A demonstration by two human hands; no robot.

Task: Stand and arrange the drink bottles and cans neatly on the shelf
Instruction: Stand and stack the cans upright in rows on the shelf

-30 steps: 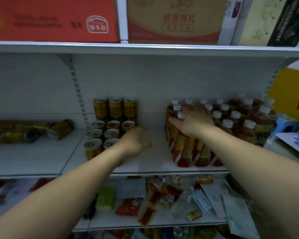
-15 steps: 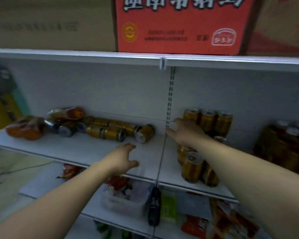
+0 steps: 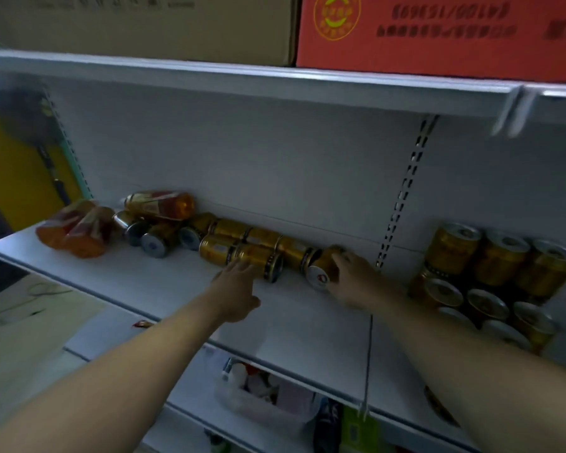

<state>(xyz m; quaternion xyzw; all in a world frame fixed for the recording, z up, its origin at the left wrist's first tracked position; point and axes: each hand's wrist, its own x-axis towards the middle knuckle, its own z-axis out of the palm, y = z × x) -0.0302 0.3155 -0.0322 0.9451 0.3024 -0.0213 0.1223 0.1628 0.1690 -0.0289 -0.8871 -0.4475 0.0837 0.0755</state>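
Note:
Several gold cans lie on their sides along the back of the white shelf. My right hand curls round the rightmost lying can. Fingers of my left hand are stretched out and touch a second lying can. Further left lie more cans and three orange drink bottles: one on top of the cans, two at the shelf's left end. A neat block of upright gold cans stands on the right, some stacked in a second layer.
A perforated upright rail divides the shelf bays. Cardboard boxes, one brown and one red, sit on the shelf above. The lower shelf holds a plastic bin and assorted packets. A yellow wall is at left.
My view has swung left from the upright bottles and cans to the lying ones. Both hands have reached forward: the right now holds the end can, the left touches the one beside it.

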